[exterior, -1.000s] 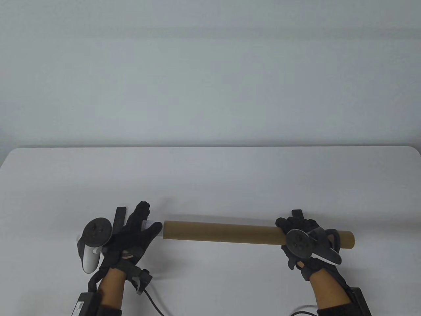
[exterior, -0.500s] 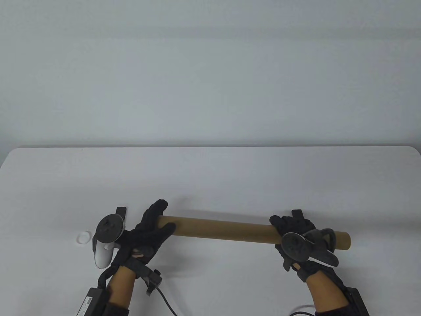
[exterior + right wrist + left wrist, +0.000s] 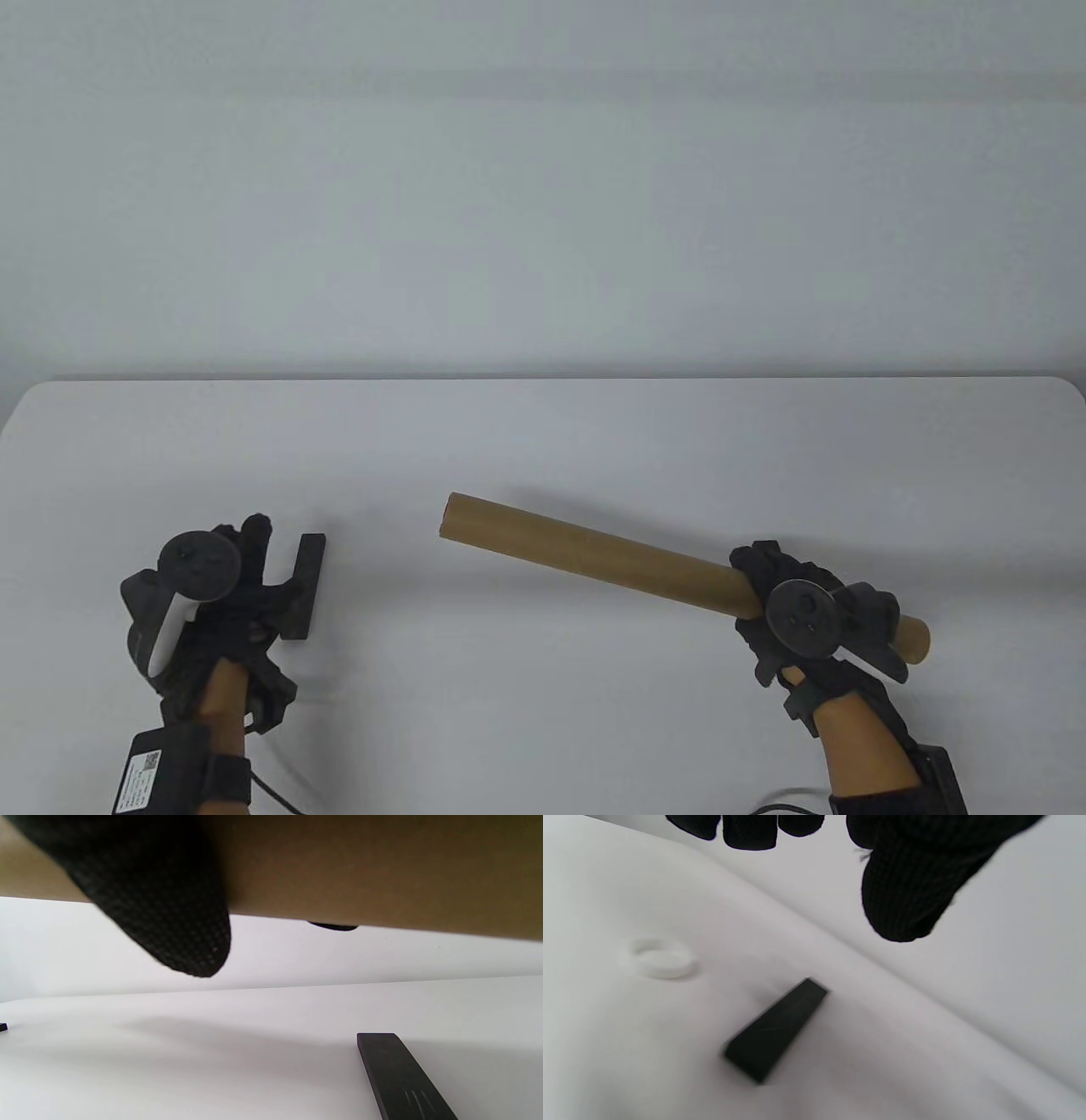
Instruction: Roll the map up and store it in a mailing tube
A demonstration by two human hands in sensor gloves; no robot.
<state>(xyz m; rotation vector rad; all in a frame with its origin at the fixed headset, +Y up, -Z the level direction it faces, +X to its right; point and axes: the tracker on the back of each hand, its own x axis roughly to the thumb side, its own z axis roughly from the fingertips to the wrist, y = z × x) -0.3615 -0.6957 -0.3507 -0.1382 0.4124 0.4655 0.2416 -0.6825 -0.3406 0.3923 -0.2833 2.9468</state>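
A brown cardboard mailing tube [image 3: 594, 552] lies slanted across the table view, its left end pointing up and away. My right hand [image 3: 759, 586] grips it near its right end and holds it above the table; in the right wrist view the tube [image 3: 360, 870] fills the top with a gloved finger [image 3: 169, 908] wrapped on it. My left hand [image 3: 242, 552] is at the far left, apart from the tube. Its fingers [image 3: 746, 832] hang open and empty above a white tube cap [image 3: 664, 959], which is hidden in the table view. No map shows.
A black bar [image 3: 305, 586] lies on the white table [image 3: 543, 441] just right of my left hand; it also shows in the left wrist view [image 3: 776, 1029]. A second black bar [image 3: 403, 1077] lies under my right hand.
My left hand has let go of the tube's left end and moved left over the cap. My right hand has swung the tube so that its left end points farther away.
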